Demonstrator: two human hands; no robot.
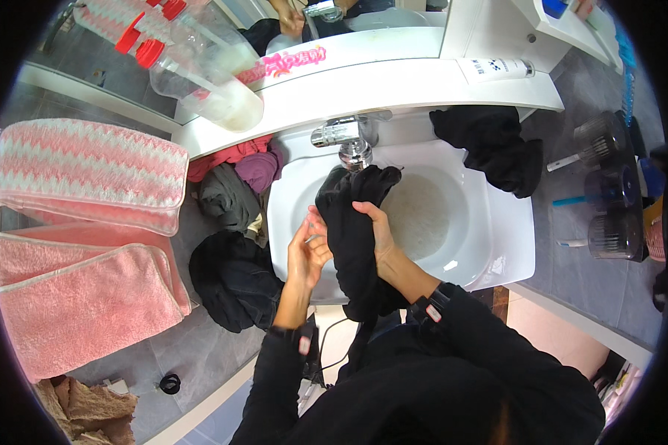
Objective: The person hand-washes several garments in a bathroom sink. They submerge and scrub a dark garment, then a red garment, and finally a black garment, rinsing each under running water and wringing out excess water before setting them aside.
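A black cloth garment hangs bunched over the near left part of a white washbasin, just in front of the chrome faucet. My right hand grips it from the right, thumb lying on top of the fabric. On its other side is my left hand, palm turned up and fingers apart, their tips beside the cloth's left edge. Cloudy water covers the bottom of the bowl. The garment's lower end drops over the front rim towards my body. Whether the faucet runs is hidden by the cloth.
Another black garment drapes over the basin's back right corner. Left of the basin lie dark jeans, grey cloth and purple cloth. Pink towels hang further left. A red-capped bottle leans near the mirror; cups with toothbrushes stand right.
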